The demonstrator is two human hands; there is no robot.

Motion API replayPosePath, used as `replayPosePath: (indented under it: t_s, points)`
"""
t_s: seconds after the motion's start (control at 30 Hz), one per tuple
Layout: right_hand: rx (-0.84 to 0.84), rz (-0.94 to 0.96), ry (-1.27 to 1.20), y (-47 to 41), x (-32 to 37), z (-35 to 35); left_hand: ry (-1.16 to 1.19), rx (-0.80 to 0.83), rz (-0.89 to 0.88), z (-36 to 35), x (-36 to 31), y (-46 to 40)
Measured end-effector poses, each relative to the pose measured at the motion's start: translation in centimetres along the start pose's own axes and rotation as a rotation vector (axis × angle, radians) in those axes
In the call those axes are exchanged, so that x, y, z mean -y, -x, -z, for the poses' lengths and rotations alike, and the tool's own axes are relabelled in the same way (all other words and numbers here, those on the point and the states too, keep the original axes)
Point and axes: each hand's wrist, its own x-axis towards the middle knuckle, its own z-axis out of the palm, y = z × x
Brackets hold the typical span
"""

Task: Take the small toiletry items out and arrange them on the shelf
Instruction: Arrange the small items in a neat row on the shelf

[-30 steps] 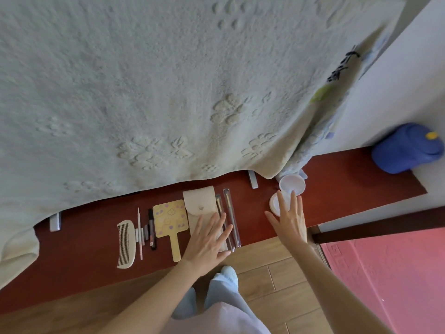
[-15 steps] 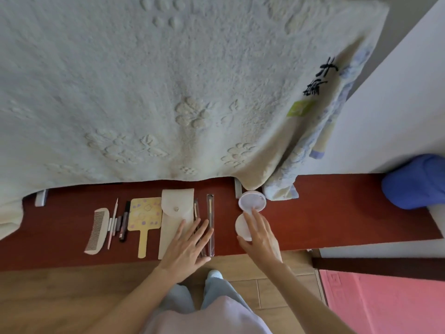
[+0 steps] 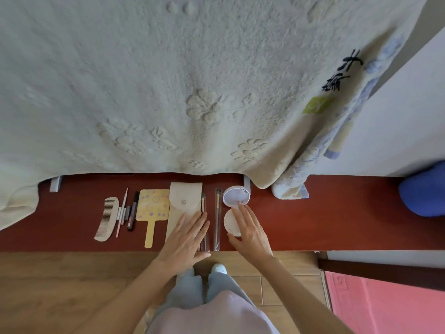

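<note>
The left hand (image 3: 184,239) lies flat with its fingers straight and spread, pressing on the near half of a cream snap pouch (image 3: 184,203) and reaching across a sleeved brush (image 3: 203,213) just to the right of it. The right hand (image 3: 250,233) is also open, fingers straight, resting on the near half of an opened round white compact (image 3: 234,201); its fingertips reach the hinge, and the lid with its pale mirror stands up at the far side. Between the 2 hands lies a second thin brush in a clear sleeve (image 3: 217,220), pointing near to far. All of this sits on a dark red shelf (image 3: 325,213) that runs left to right. Left of the pouch comes a yellow hand mirror (image 3: 152,208) with its handle toward the near edge, then a few thin pencils and sticks (image 3: 128,213) packed side by side, then a cream comb (image 3: 107,219) at the left end of the row. A large cream towel (image 3: 192,80) hangs over the far side of the shelf, with a blue-patterned cloth (image 3: 296,186) at its right edge. Far right on the shelf is a blue rounded object (image 3: 423,189), partly cut off. Below are a wooden floor (image 3: 60,285) and a pink mat (image 3: 385,309).
</note>
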Motion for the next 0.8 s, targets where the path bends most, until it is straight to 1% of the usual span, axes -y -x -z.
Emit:
replayPosePath:
  t_s: [0.2, 0.37, 0.43, 0.5, 0.6, 0.7, 0.8]
  points:
    - [0.001, -0.037, 0.007, 0.1, 0.5, 0.1, 0.003, -0.011, 0.005, -0.3, 0.0, -1.0]
    - [-0.026, -0.046, 0.082, 0.1, 0.8, 0.1, 0.022, -0.054, 0.001, 0.1, 0.3, -1.3]
    - [-0.078, -0.002, 0.160, 0.4, 0.8, 0.1, 0.025, -0.080, -0.005, 0.3, 0.5, -1.1]
    - [-0.097, 0.092, 0.257, 0.8, 1.1, 0.0, 0.033, -0.089, -0.023, 0.2, 0.9, -0.6]
    - [-0.003, 0.207, 0.444, 0.6, 2.1, -0.3, 0.031, -0.083, -0.055, -0.2, 1.4, 0.2]
    - [0.091, 0.224, 0.583, -0.1, 2.6, -0.8, 0.049, -0.089, -0.029, -0.1, 1.7, 0.8]
    - [0.126, 0.238, 0.636, -0.8, 3.0, -1.0, 0.080, -0.091, 0.002, -0.1, 2.3, 1.5]
